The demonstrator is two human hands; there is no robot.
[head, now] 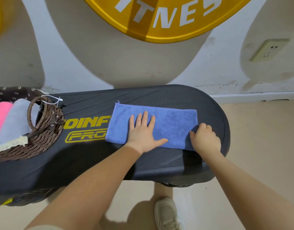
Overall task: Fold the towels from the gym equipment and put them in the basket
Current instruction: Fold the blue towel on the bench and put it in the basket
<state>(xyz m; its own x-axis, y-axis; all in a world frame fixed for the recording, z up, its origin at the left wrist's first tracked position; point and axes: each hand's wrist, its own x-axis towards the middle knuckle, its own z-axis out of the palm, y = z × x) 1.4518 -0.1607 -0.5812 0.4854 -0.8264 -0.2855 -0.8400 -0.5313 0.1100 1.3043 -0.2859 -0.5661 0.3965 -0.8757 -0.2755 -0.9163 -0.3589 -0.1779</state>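
A blue towel [169,121], folded into a long rectangle, lies flat on the black gym machine top [143,97]. My left hand [143,131] presses flat on the towel's middle with fingers spread. My right hand [205,137] pinches the towel's near right corner, fingers curled on the cloth. At the far left stands a brown woven basket [48,133] with a looped handle; a folded pink towel [0,118] and a folded grey towel [15,122] lie inside it.
Yellow lettering is printed on the machine top between basket and towel. A wall with a yellow round sign [159,17] and a socket [269,49] rises behind. Beige floor lies right of the machine, and my white shoe [167,213] shows below.
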